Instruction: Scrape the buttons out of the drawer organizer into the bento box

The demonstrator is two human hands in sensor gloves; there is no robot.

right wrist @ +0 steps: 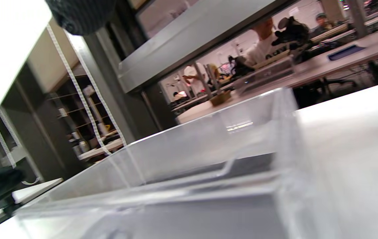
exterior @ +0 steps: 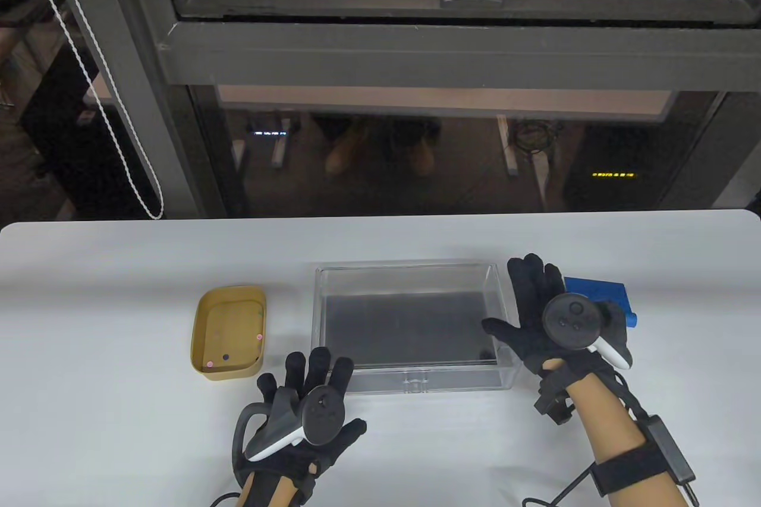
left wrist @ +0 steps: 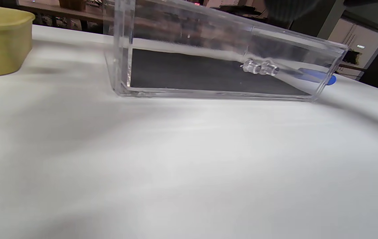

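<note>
L hand [exterior: 309, 406] flat, fingers spread, nr drawer organizer [exterior: 410, 326] front, R hand [exterior: 550, 317] spread at its R wall, both hands empty

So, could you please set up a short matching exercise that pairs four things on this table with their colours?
Things:
1. bento box
2. drawer organizer
3. scraper
4. table

Colours:
A. white
B. blue
C. mustard yellow
D. clear, with a dark floor

Pairs: 1-C, 2-D, 3-B, 4-A
</note>
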